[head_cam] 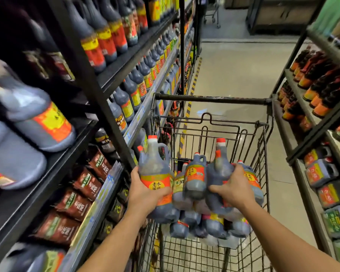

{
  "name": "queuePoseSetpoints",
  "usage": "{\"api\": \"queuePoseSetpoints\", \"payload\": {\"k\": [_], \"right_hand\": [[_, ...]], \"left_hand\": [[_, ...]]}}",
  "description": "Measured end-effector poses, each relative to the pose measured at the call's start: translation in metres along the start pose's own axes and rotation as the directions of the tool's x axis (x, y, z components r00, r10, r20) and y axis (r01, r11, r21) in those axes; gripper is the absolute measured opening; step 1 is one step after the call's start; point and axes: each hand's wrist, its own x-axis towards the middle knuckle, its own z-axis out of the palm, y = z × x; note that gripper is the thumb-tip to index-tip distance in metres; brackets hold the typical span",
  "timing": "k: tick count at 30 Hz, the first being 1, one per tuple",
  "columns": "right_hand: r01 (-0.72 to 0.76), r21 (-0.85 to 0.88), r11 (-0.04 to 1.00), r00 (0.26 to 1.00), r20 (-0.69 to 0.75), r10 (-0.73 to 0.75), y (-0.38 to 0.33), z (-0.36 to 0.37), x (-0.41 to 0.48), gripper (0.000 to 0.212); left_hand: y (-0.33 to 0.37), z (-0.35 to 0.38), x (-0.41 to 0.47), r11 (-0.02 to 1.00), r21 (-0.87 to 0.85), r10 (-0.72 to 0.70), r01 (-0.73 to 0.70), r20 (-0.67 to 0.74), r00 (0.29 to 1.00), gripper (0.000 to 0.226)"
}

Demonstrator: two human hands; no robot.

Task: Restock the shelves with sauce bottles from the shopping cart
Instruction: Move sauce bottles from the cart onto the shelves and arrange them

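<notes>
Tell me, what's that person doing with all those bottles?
A person stands at a black wire shopping cart in a shop aisle. The left hand grips a dark plastic sauce bottle with a red cap and orange label at the cart's left side. The right hand grips another dark red-capped bottle above the pile of similar bottles in the cart. The black metal shelves on the left hold rows of such bottles; neither held bottle is shelved yet.
</notes>
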Motion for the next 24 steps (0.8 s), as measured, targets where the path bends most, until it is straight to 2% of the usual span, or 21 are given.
{"api": "queuePoseSetpoints", "payload": {"k": [2, 5, 7, 14, 21, 24], "right_hand": [[0.091, -0.001, 0.996, 0.995, -0.037, -0.09, -0.015, -0.009, -0.012, 0.083], [0.182, 0.063, 0.981, 0.983, -0.041, -0.18, -0.044, -0.02, -0.029, 0.088], [0.239, 0.115, 0.964, 0.971, -0.045, -0.235, -0.064, -0.026, -0.042, 0.083], [0.444, 0.161, 0.882, 0.896, -0.111, -0.43, -0.14, -0.031, -0.098, 0.085], [0.623, 0.224, 0.749, 0.779, -0.096, -0.62, -0.2, -0.014, -0.152, 0.099], [0.671, 0.251, 0.698, 0.731, -0.066, -0.679, -0.221, -0.001, -0.175, 0.094]], "left_hand": [[0.01, -0.013, -0.011, 0.998, -0.025, 0.05, -0.05, 0.002, 0.999, 0.106], [0.028, -0.035, -0.029, 0.99, -0.048, 0.13, -0.13, -0.01, 0.992, 0.108], [0.04, -0.051, -0.042, 0.979, -0.072, 0.19, -0.191, -0.02, 0.982, 0.108], [0.084, -0.115, -0.095, 0.906, -0.073, 0.395, -0.418, -0.209, 0.894, 0.104], [0.093, -0.187, -0.137, 0.869, -0.101, 0.436, -0.484, -0.307, 0.846, 0.103], [0.087, -0.218, -0.152, 0.873, -0.08, 0.423, -0.481, -0.366, 0.829, 0.104]]}}
